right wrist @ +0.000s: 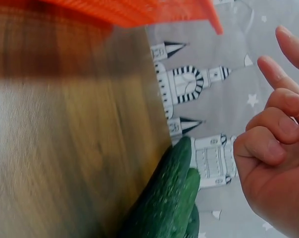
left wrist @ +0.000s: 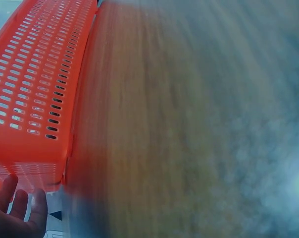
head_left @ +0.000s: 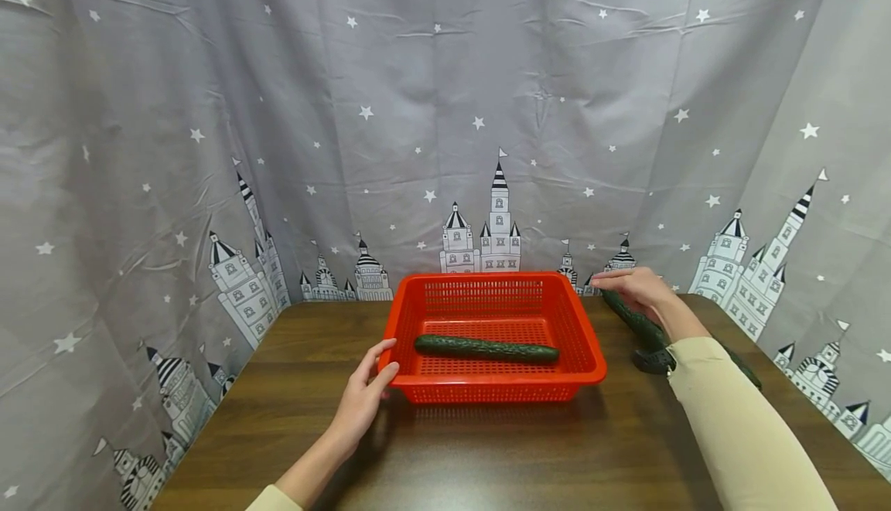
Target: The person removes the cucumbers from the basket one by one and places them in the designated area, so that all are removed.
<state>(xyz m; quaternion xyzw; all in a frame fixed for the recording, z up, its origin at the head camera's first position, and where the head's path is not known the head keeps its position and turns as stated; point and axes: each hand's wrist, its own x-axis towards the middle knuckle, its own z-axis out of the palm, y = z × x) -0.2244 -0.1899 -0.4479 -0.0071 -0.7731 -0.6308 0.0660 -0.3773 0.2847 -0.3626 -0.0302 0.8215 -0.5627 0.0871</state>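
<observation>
My left hand (head_left: 365,395) holds the left front corner of a red perforated plastic basket (head_left: 497,379), with thumb and index finger at the rim. The left wrist view shows other fingers (left wrist: 38,210) of that hand against the outside of the end wall. Inside the basket, one long dark green cucumber (head_left: 487,349) lies crosswise. To the right, my right hand (head_left: 640,291) hovers over more cucumbers (head_left: 636,321), holding nothing. Its index finger reaches out while the others bend loosely in the right wrist view. Cucumbers (right wrist: 167,193) lie side by side there, apart from the hand; the forearm partly covers them in the head view.
Everything stands on a brown wooden table (head_left: 292,387). Behind it and at both sides hangs a grey curtain (head_left: 390,109) printed with castles and stars. A black strap (head_left: 654,360) circles my right wrist.
</observation>
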